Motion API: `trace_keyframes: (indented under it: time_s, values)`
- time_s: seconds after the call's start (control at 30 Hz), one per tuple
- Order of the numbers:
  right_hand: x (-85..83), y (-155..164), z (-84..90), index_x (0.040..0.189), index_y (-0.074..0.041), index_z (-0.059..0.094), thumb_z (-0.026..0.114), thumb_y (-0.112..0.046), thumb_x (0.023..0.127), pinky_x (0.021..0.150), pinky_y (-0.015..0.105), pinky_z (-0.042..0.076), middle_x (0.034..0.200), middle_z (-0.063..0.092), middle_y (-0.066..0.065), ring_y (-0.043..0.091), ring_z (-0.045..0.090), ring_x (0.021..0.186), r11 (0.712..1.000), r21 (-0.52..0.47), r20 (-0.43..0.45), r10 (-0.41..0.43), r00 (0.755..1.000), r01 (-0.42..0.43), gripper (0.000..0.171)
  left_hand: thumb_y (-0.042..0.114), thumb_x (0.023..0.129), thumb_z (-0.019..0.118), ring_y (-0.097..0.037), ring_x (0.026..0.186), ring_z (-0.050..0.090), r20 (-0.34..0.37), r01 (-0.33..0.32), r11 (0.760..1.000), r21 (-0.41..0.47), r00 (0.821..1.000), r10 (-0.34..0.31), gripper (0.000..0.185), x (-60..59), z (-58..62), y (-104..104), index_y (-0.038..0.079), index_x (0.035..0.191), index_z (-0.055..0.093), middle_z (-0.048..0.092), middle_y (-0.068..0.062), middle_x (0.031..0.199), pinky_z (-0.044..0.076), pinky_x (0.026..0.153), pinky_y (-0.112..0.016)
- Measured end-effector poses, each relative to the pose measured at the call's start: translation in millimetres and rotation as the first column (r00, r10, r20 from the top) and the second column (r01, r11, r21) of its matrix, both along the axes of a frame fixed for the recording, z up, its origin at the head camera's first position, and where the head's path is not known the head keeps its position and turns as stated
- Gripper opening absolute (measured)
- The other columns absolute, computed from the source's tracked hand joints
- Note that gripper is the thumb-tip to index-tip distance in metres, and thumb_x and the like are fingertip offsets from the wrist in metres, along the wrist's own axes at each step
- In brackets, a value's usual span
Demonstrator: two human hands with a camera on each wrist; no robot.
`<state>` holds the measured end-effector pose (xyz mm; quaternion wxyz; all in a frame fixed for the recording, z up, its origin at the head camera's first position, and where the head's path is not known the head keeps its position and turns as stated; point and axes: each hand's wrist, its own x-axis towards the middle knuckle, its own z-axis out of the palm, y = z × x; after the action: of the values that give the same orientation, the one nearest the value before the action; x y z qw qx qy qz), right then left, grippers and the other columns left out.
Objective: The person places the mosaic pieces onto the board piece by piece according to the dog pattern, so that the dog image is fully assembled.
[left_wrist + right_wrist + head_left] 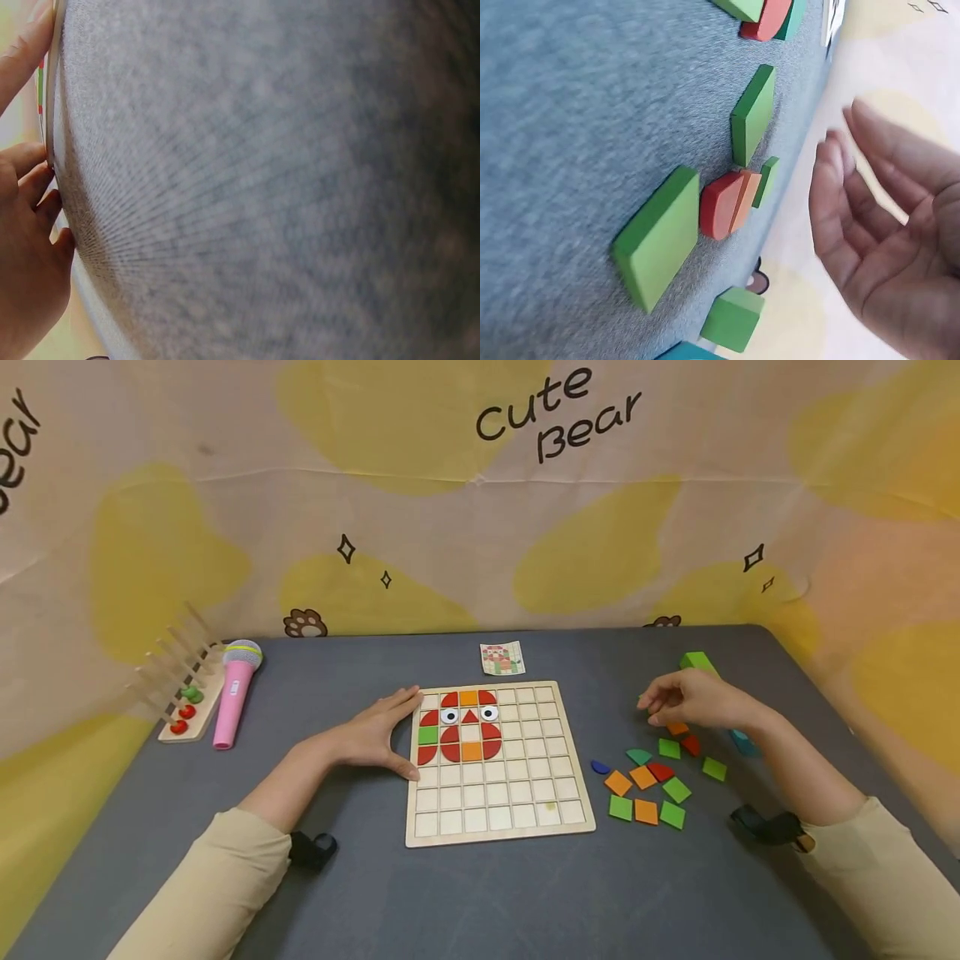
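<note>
A wooden grid board (525, 770) lies flat in the middle of the table. Red, orange, green and eye-patterned tiles fill part of its upper left. My left hand (378, 735) rests with thumb and fingers spread along the board's left edge; the left wrist view shows its fingertips (45, 161) against the rim. Over the loose pieces at the right hovers my right hand (693, 697), fingers loosely bent and no piece visible in them. Below it lie an orange tile (677, 727), a red piece (691, 745) and a green tile (660, 244). The right wrist view shows thumb and fingertips apart.
Several green, orange, red and blue pieces (646, 812) are scattered right of the board. A picture card (502, 658) lies behind it. At the left are a pink microphone (235, 697) and a pegged wooden stand (197, 708). A green block (697, 662) stands beyond the right hand.
</note>
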<state>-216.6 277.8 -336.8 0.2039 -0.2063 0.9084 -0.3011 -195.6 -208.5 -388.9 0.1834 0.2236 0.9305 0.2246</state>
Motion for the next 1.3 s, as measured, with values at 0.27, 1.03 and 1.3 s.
trace_keyframes:
  time_s: [0.27, 1.03, 1.3]
  values:
    - [13.0, 7.4, 2.9, 0.111, -0.003, 0.069, 0.069, -0.015, 0.092, 0.074, 0.020, 0.057, 0.103, 0.071, 0.011, 0.008, 0.065, 0.085, 0.998, -0.016, 0.025, 0.055, 0.998, -0.054, 0.023, 0.052, 0.066, 0.087, -0.037, 0.157, 0.006, -0.001, 0.000, 1.000, -0.001, 1.000, 0.000, 0.125, 0.5, 0.6, 0.1, 0.010, 0.160, 0.016, 0.007, -0.010, 0.169, 0.011, 0.125, -0.063]
    - [17.6, 17.8, -8.0, 0.102, -0.008, 0.070, 0.081, -0.018, 0.080, 0.062, 0.022, 0.052, 0.086, 0.065, 0.002, 0.005, 0.056, 0.071, 0.995, 0.092, 0.004, 0.046, 0.999, -0.047, 0.027, 0.052, 0.066, 0.087, -0.037, 0.157, 0.005, 0.003, 0.002, 1.000, 0.009, 1.000, -0.002, 0.125, 0.6, 0.8, -0.1, 0.010, 0.160, 0.016, 0.007, -0.010, 0.169, 0.010, 0.125, -0.062]
    - [17.0, 9.3, -11.8, 0.094, -0.010, 0.068, 0.083, -0.019, 0.077, 0.062, 0.021, 0.049, 0.086, 0.066, 0.000, 0.007, 0.054, 0.074, 0.985, 0.152, -0.015, 0.081, 0.997, -0.078, 0.024, 0.055, 0.066, 0.086, -0.039, 0.156, 0.007, -0.004, 0.008, 1.000, 0.010, 1.000, -0.008, 0.125, 0.3, 0.5, -0.5, 0.009, 0.159, 0.017, 0.008, -0.012, 0.169, 0.012, 0.123, -0.065]
